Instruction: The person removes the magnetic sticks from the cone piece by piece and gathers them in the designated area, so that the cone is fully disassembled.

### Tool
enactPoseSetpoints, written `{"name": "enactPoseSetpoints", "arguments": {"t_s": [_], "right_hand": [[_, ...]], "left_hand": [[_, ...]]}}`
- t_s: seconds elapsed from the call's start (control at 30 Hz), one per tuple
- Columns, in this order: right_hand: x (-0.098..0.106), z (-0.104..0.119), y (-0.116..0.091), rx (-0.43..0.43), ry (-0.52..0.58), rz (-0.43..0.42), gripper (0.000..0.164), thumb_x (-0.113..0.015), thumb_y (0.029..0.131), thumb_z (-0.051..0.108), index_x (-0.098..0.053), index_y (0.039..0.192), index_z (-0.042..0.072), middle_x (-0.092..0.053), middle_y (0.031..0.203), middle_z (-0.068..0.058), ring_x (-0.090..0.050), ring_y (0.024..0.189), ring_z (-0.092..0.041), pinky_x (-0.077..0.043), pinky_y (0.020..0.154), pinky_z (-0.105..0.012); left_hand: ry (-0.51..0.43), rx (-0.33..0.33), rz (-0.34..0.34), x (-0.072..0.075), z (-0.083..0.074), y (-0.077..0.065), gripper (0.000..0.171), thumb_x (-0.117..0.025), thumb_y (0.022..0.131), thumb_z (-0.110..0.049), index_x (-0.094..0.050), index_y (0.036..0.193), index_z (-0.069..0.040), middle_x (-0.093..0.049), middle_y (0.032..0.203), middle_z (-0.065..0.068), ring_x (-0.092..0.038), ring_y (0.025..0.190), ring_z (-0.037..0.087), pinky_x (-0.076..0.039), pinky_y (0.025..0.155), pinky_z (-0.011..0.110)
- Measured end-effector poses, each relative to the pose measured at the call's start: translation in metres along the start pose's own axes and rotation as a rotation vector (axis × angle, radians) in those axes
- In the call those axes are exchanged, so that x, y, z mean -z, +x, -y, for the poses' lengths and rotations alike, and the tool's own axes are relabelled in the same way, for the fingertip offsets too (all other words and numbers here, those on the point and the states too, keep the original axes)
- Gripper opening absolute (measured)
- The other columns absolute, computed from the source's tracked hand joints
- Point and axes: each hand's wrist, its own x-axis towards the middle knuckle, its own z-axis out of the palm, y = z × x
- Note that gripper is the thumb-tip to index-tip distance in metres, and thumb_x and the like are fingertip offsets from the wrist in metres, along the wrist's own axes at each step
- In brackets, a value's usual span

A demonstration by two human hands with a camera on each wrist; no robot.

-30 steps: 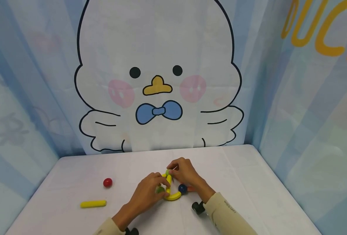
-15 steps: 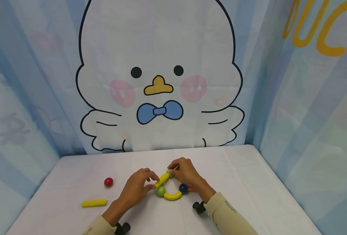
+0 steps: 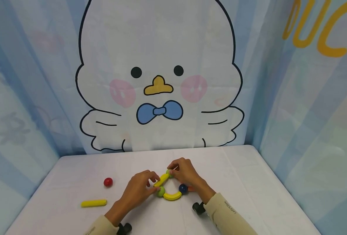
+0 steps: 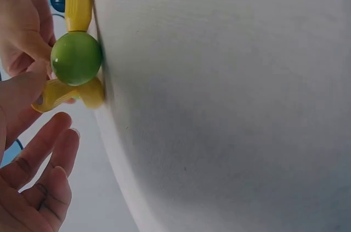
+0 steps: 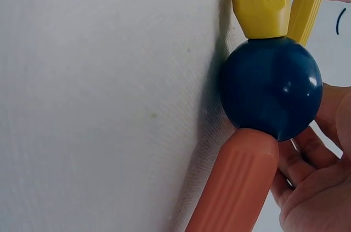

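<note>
Duck-print curtain behind a white-covered table. Hands apart, both at a partial ring mid-table. Left hand pinches a yellow rod just beside the near green ball; right hand pinches the far green ball. Curved yellow rod joins near green ball to blue ball; orange rod touches the latter. Off left: red ball, straight yellow stick.

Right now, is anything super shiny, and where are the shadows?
Right wrist view: white glints on the blue ball, and a dark shadow on the table beside it; left wrist view: a big, soft grey shadow across the table; head view: a faint shadow near the left hand.
</note>
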Motion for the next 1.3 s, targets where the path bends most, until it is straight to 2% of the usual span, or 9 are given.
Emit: {"name": "enactPoseSetpoints", "arguments": {"t_s": [0.4, 0.6, 0.8, 1.07, 1.3], "right_hand": [[0.0, 0.002, -0.002, -0.005, 0.012, -0.001, 0.014, -0.076, 0.099, 0.011, -0.082, 0.11, 0.014, -0.08, 0.106, 0.0, -0.069, 0.09, -0.011, -0.061, 0.087, -0.036], [0.0, 0.003, -0.002, -0.005, 0.01, -0.004, 0.013, -0.076, 0.099, 0.011, -0.082, 0.11, 0.015, -0.08, 0.105, 0.001, -0.069, 0.091, -0.011, -0.061, 0.087, -0.035], [0.0, 0.002, -0.003, -0.012, 0.009, -0.005, 0.013, -0.076, 0.099, 0.012, -0.082, 0.109, 0.017, -0.079, 0.104, 0.001, -0.069, 0.091, -0.01, -0.061, 0.086, -0.033], [-0.001, 0.002, -0.003, -0.031, 0.01, -0.003, 0.013, -0.076, 0.098, 0.013, -0.082, 0.109, 0.017, -0.079, 0.104, 0.002, -0.068, 0.092, -0.011, -0.061, 0.089, -0.035], [-0.002, 0.0, -0.001, -0.027, 0.019, -0.006, 0.014, -0.077, 0.098, 0.012, -0.082, 0.11, 0.016, -0.079, 0.104, 0.002, -0.069, 0.091, -0.011, -0.061, 0.089, -0.035]], "left_hand": [[0.006, 0.035, -0.024, 0.003, 0.003, 0.002, 0.021, -0.089, 0.088, -0.021, -0.079, 0.107, -0.02, -0.074, 0.088, -0.008, -0.06, 0.074, 0.009, -0.048, 0.066, 0.02], [0.006, 0.069, -0.007, 0.002, 0.006, 0.002, 0.021, -0.089, 0.086, -0.016, -0.078, 0.104, -0.02, -0.076, 0.087, -0.006, -0.058, 0.072, 0.009, -0.048, 0.064, 0.021], [-0.006, 0.115, 0.043, -0.002, 0.011, 0.002, 0.023, -0.088, 0.086, -0.01, -0.078, 0.105, -0.017, -0.075, 0.086, -0.005, -0.058, 0.073, 0.008, -0.051, 0.067, 0.023], [-0.076, 0.138, 0.045, -0.002, 0.017, 0.001, 0.022, -0.085, 0.086, -0.002, -0.079, 0.102, -0.016, -0.073, 0.089, -0.006, -0.058, 0.077, 0.009, -0.054, 0.073, 0.025], [-0.139, 0.158, 0.049, 0.002, 0.02, -0.006, 0.024, -0.084, 0.085, 0.002, -0.078, 0.1, -0.017, -0.074, 0.092, -0.006, -0.06, 0.082, 0.011, -0.057, 0.076, 0.027]]}}
